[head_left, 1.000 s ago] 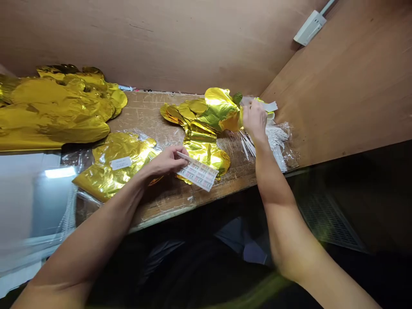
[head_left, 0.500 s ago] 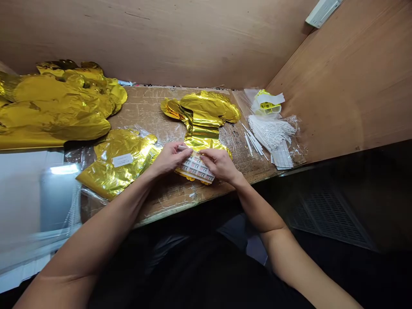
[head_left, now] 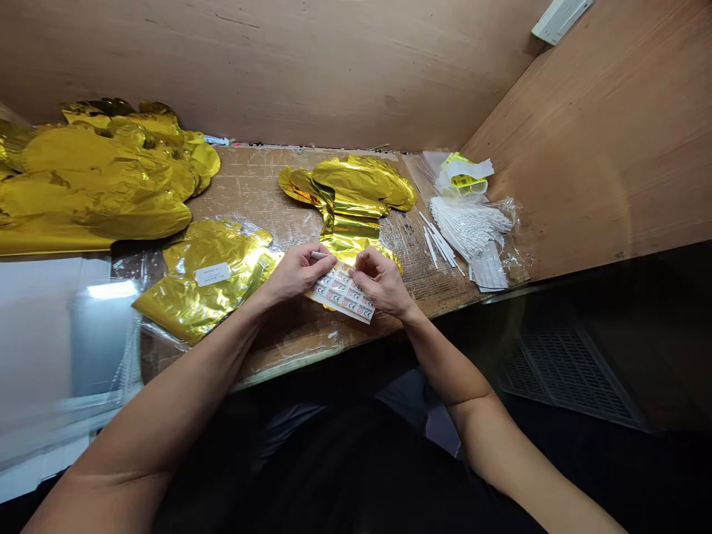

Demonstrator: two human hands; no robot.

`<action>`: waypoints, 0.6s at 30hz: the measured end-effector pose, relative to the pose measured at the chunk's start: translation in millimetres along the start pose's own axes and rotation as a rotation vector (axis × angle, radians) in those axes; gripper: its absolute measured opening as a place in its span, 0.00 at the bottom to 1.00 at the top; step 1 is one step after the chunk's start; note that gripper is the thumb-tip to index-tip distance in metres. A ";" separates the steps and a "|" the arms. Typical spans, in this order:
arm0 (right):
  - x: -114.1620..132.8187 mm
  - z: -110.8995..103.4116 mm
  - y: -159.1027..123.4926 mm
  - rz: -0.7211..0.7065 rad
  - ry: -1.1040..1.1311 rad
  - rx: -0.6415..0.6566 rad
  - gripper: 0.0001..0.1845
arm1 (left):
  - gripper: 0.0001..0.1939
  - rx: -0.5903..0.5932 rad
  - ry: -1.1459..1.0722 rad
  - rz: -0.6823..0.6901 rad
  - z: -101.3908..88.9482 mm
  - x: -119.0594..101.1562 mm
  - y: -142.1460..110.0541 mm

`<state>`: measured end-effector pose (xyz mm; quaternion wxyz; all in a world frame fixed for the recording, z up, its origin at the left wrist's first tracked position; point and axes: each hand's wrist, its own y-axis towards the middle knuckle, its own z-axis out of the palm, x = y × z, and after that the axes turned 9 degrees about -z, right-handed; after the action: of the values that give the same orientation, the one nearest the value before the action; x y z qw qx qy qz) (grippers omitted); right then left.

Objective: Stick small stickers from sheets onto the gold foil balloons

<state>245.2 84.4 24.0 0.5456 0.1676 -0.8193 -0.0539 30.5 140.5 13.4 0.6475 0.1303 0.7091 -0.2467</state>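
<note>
Sticker sheet, printed, held between two hands above gold foil

Left hand (head_left: 294, 271): thumb and fingers closed on the upper left end of the sticker sheet (head_left: 342, 295). A white strip (head_left: 319, 255) projects at the fingertips; stick or rolled edge, cannot tell.

Right hand (head_left: 383, 282): fingers curled, thumb and forefinger brought together at the sheet's upper right edge. Whether a sticker is pinched there cannot be told.

Sheet: off-white, rows of small red and black marks, "CE" legible. Long axis slants from the left hand down to the right, toward the table's near edge; the sheet lies to the right of the left grip, to the left of the right fingertips and below them. Both hands adjoin it; the left has the firmer hold, the right is nearer the lower right end.

Beneath and beyond: gold foil stack (head_left: 361, 185), flat, its near end partly hidden by sheet and hands.

To the left: bagged gold foil (head_left: 189, 297) with white label (head_left: 213, 274); farther left, large gold foil pile (head_left: 94, 178).

To the right: loose white sticks (head_left: 442, 243); beside them, bundled white sticks (head_left: 466, 222) in clear plastic; behind, a yellow item (head_left: 463, 180).
</note>
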 end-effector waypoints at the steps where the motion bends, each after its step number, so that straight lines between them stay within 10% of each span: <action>1: 0.2 -0.7 0.0 0.001 -0.015 0.009 0.09 | 0.19 -0.004 -0.001 -0.001 0.0 0.5 0.1; 12: -1.7 0.4 -4.8 -0.349 -0.612 0.082 0.11 | 0.20 -0.042 0.047 -0.002 2.2 2.3 0.6; 18: 2.6 -26.4 1.5 -0.235 -0.293 -0.029 0.10 | 0.17 0.184 0.366 0.151 -15.3 1.9 3.3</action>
<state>268.1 87.5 37.2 0.4130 0.2445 -0.8639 -0.1529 18.9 150.9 11.6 0.5099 0.2845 0.7776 -0.2333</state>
